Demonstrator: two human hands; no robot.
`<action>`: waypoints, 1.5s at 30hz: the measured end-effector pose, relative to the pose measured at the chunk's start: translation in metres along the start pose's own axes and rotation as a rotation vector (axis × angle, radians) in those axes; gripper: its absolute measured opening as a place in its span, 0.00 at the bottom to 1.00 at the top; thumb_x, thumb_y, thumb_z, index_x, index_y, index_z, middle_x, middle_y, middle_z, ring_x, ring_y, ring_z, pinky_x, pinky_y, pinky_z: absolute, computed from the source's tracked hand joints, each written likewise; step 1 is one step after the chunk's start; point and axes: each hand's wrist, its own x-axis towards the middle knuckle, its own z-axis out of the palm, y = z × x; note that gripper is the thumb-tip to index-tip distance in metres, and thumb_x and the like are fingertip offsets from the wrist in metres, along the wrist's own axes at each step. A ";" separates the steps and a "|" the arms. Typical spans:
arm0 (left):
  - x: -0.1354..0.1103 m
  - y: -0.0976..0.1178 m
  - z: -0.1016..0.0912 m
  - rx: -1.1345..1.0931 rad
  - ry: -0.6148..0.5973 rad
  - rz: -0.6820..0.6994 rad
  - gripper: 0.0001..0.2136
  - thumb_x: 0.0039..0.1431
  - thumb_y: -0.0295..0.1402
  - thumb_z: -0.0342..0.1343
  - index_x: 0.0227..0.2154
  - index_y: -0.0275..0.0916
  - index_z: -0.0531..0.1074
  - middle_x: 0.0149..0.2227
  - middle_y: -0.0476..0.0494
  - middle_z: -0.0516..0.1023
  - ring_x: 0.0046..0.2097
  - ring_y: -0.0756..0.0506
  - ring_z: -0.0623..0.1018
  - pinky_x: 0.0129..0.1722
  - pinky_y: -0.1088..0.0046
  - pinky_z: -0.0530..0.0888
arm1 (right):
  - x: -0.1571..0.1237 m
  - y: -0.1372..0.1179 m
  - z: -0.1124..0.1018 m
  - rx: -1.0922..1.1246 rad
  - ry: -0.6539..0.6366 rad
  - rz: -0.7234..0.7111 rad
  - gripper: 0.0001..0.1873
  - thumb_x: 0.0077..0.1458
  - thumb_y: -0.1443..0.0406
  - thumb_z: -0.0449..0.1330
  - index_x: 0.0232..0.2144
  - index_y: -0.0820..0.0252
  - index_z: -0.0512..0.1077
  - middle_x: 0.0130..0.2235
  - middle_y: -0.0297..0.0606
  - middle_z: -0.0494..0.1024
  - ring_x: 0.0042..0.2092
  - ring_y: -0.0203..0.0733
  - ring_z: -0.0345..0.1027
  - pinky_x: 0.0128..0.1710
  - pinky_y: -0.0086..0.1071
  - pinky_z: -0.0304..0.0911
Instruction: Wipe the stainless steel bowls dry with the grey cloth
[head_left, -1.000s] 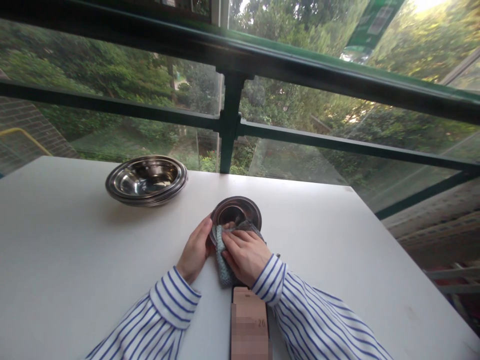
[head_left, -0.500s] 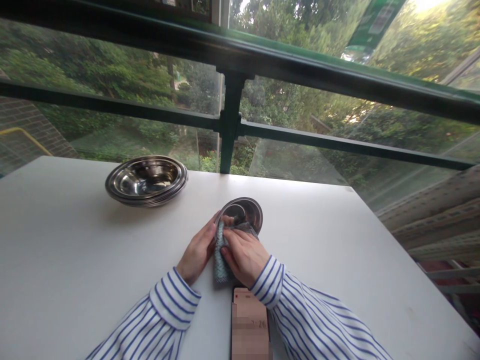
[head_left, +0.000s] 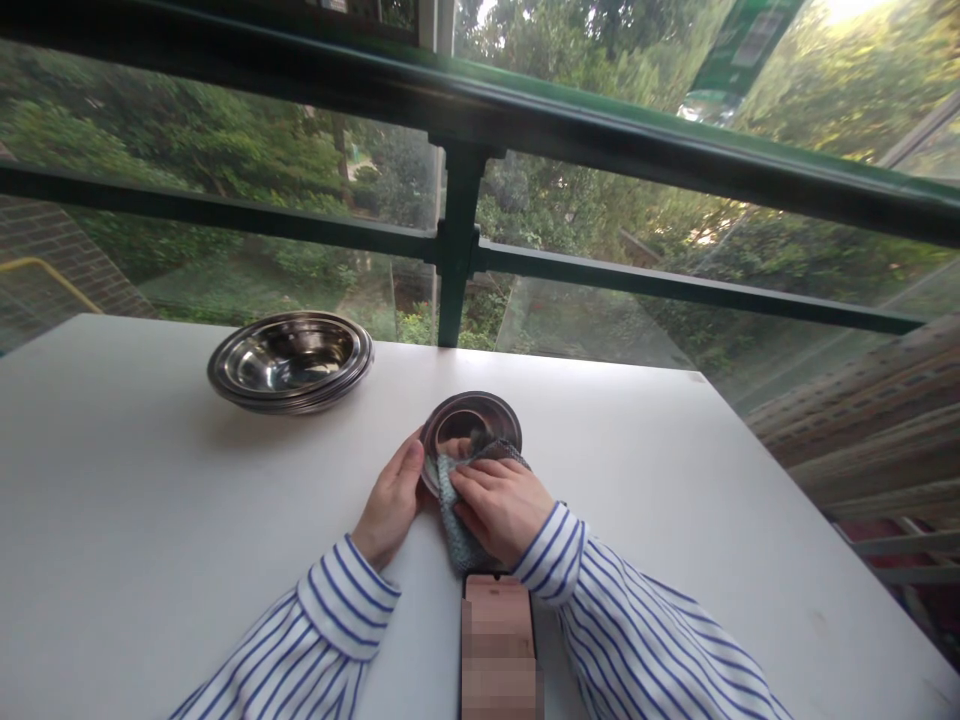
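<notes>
Holds a small metal bowl [head_left: 475,410] near the middle of the white worktop [head_left: 172,520], gripping its left side with the left hand [head_left: 388,503], thumb by the rim, fingers partly hidden. Clutches a grey-blue cloth [head_left: 459,535] in the right hand [head_left: 508,503], fingers close together, pressing it against the near inside of the bowl. Has a phone [head_left: 498,630] lying just this side of the cloth, and a stack of metal bowls [head_left: 291,362] farther back, to the left, well apart.

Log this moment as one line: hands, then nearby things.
left hand: holding bowl | right hand: holding cloth against bowl | nearby: stacked bowls, phone
</notes>
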 end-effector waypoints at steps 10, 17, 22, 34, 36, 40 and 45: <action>0.001 -0.004 -0.002 -0.009 0.031 -0.033 0.21 0.54 0.43 0.51 0.47 0.37 0.69 0.46 0.41 0.76 0.52 0.41 0.70 0.54 0.61 0.63 | 0.004 -0.008 0.002 -0.038 0.035 0.001 0.21 0.58 0.63 0.46 0.51 0.68 0.61 0.50 0.47 0.70 0.49 0.46 0.62 0.44 0.38 0.57; 0.001 -0.004 -0.001 0.017 0.053 -0.029 0.21 0.54 0.43 0.50 0.46 0.35 0.70 0.47 0.39 0.75 0.52 0.41 0.70 0.54 0.61 0.62 | 0.005 -0.009 0.006 -0.037 0.068 0.006 0.22 0.59 0.63 0.45 0.53 0.69 0.59 0.52 0.48 0.67 0.52 0.48 0.58 0.46 0.40 0.56; 0.000 -0.003 -0.002 0.016 0.062 -0.045 0.20 0.54 0.43 0.51 0.45 0.35 0.70 0.44 0.40 0.76 0.51 0.40 0.71 0.53 0.61 0.63 | 0.006 -0.007 0.006 -0.038 0.042 -0.022 0.23 0.60 0.62 0.44 0.54 0.69 0.58 0.54 0.46 0.66 0.53 0.48 0.58 0.46 0.39 0.56; 0.001 -0.003 -0.002 0.023 0.071 -0.060 0.20 0.53 0.44 0.51 0.44 0.36 0.70 0.43 0.41 0.77 0.50 0.41 0.72 0.52 0.62 0.64 | 0.005 -0.008 0.009 -0.034 0.076 0.007 0.23 0.59 0.62 0.45 0.54 0.68 0.57 0.54 0.46 0.65 0.54 0.47 0.56 0.47 0.39 0.56; 0.001 -0.004 -0.002 0.026 0.078 -0.043 0.21 0.53 0.44 0.51 0.44 0.35 0.70 0.45 0.40 0.76 0.51 0.40 0.71 0.52 0.62 0.64 | 0.004 -0.005 0.003 -0.026 0.030 -0.014 0.21 0.59 0.63 0.46 0.53 0.66 0.59 0.52 0.45 0.68 0.52 0.46 0.59 0.45 0.39 0.57; 0.002 -0.005 -0.001 0.032 0.078 -0.014 0.21 0.54 0.44 0.50 0.45 0.35 0.70 0.47 0.40 0.75 0.53 0.40 0.69 0.54 0.63 0.62 | 0.000 0.000 -0.010 -0.043 -0.044 -0.013 0.17 0.57 0.64 0.48 0.47 0.63 0.65 0.44 0.42 0.75 0.46 0.45 0.64 0.43 0.38 0.56; 0.002 -0.004 -0.002 0.030 0.051 -0.035 0.20 0.56 0.44 0.48 0.45 0.35 0.70 0.47 0.40 0.75 0.52 0.41 0.69 0.55 0.62 0.61 | 0.005 -0.006 0.002 -0.019 0.019 0.018 0.22 0.59 0.62 0.45 0.52 0.67 0.60 0.52 0.44 0.68 0.51 0.46 0.59 0.46 0.39 0.55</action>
